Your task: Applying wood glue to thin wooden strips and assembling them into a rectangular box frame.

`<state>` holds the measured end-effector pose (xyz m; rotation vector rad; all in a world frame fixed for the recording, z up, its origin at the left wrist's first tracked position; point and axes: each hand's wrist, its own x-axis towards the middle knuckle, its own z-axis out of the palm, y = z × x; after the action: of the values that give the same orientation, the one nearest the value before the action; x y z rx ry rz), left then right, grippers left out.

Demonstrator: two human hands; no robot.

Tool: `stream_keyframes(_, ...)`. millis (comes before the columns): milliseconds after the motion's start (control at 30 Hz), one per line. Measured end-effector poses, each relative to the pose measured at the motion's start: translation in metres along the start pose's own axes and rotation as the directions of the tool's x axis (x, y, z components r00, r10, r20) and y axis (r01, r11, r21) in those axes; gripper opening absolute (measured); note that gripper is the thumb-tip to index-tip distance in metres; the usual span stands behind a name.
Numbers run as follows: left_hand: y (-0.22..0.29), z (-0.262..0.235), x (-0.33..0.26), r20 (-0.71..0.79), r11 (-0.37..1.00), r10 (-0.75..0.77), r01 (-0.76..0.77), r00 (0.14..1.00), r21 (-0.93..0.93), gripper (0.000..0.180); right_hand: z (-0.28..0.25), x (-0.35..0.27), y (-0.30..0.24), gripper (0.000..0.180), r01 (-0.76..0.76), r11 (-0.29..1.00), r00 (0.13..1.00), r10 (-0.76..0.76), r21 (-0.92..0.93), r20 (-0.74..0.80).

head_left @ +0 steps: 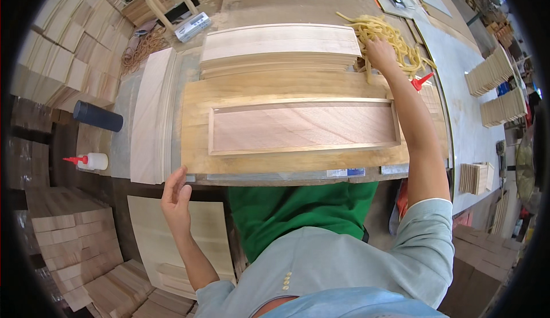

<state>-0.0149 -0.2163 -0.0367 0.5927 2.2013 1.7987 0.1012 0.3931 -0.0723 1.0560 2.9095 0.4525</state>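
My right hand (pixel 380 54) reaches into a heap of yellow rubber bands (pixel 401 37) at the back right, its fingers curled down among them. Some fingertips are hidden in the heap. Beside the near left corner of a flat wooden board (pixel 195 129), my left hand (pixel 176 200) is held open, thumb apart from the fingers, with nothing in it. On that board lies a shallow rectangular wooden frame (pixel 303 150) around a pinkish wood panel (pixel 303 126). Behind it rests a stack of long pale boards (pixel 281 46).
More long boards (pixel 152 117) are stacked at the left of the table. A dark cylinder (pixel 98 116) and a white glue bottle with red tip (pixel 94 161) stand further left. Another red nozzle (pixel 422 81) shows under my right forearm. Wood piles (pixel 74 226) flank the table.
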Motion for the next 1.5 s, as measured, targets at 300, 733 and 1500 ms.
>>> stream_keyframes(300,0.009,0.001,-0.002,-0.037,0.999,0.041,-0.041,0.998,-0.011,0.033,-0.088,0.035,0.047,0.033,-0.338,0.811,0.852,0.479,0.477,-0.211)
stream_keyframes(733,0.145,0.193,0.075,0.255,0.737,0.638,-0.672,0.726,0.069,0.055,-0.232,-0.104,-0.054,0.026,0.018,0.376,0.916,0.364,0.926,-0.166)
stream_keyframes(1500,0.058,0.018,0.078,0.458,0.986,-0.163,0.131,0.874,0.101,0.051,-0.118,-0.250,0.027,0.032,-0.231,0.156,0.972,-0.009,0.960,0.235)
